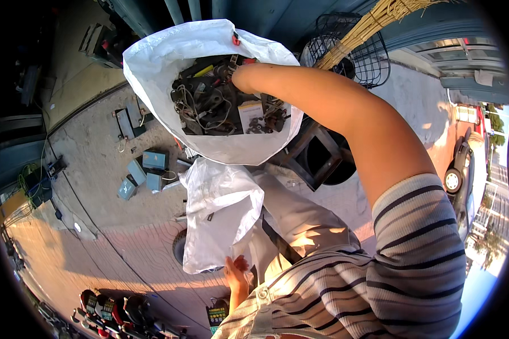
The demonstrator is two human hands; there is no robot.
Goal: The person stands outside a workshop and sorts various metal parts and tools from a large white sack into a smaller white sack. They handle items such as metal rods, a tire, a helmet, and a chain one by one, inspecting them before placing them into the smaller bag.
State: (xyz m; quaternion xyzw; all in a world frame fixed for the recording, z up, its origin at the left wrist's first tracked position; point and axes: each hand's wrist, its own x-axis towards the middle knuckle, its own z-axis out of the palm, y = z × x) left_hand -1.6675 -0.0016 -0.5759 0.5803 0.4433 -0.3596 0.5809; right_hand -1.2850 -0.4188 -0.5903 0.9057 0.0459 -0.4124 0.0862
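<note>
A large white woven sack (254, 148) stands open before me, holding tangled cables, dark metal and plastic scrap, a yellow-handled piece (203, 70) and a printed white card or box (250, 113). My right hand (242, 79) reaches into it at the upper right; its fingers are hidden among the scrap. A smaller white woven bag (220, 237) lies across my legs, its mouth partly open, with a small dark piece (211, 217) on it. My left hand (236, 271) is at this bag's lower edge, fingers partly curled; whether it grips the edge is unclear.
Blue-grey boxes (155, 160) and metal pieces (124, 123) lie on the concrete to the left. A square metal frame (314, 156) stands right of the sack. Behind are a wire basket (373, 59) and a straw broom (360, 31). Parked scooters (123, 313) stand lower left.
</note>
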